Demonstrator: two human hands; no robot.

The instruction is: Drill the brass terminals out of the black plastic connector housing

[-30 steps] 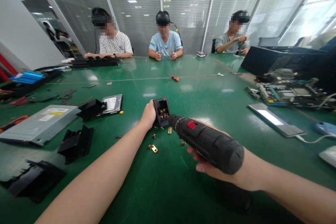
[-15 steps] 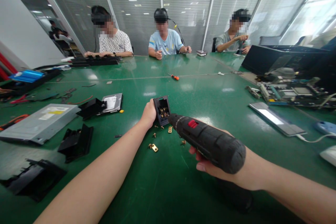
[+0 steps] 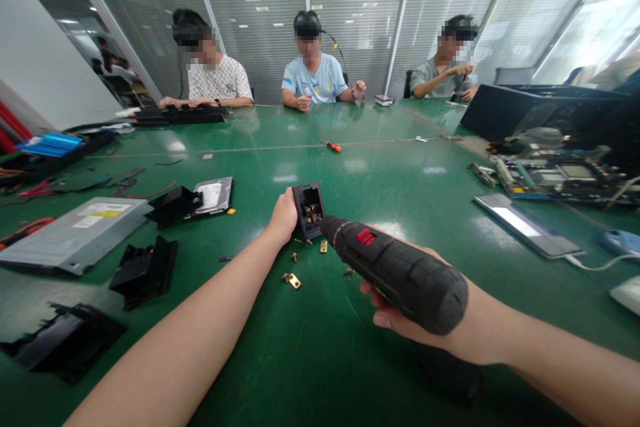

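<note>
My left hand point(image 3: 283, 215) grips a small black plastic socket housing point(image 3: 309, 208), held upright on the green table point(image 3: 320, 353), with brass contacts showing inside it. My right hand point(image 3: 400, 312) is wrapped round a black electric screwdriver point(image 3: 397, 273) with a red switch; its tip points into the housing. Several small brass screws and contact pieces point(image 3: 293, 281) lie loose on the table just below the housing.
To the left lie a grey optical drive point(image 3: 75, 232), a hard drive point(image 3: 214, 195) and black plastic covers point(image 3: 145, 268). A circuit board point(image 3: 555, 177), a silver strip point(image 3: 525, 226) and a black case stand on the right. An orange screwdriver point(image 3: 331, 145) lies mid-table. Three people sit at the far side.
My hands, the housing and the screwdriver have stayed almost still. The person in the middle across the table has raised a hand.
</note>
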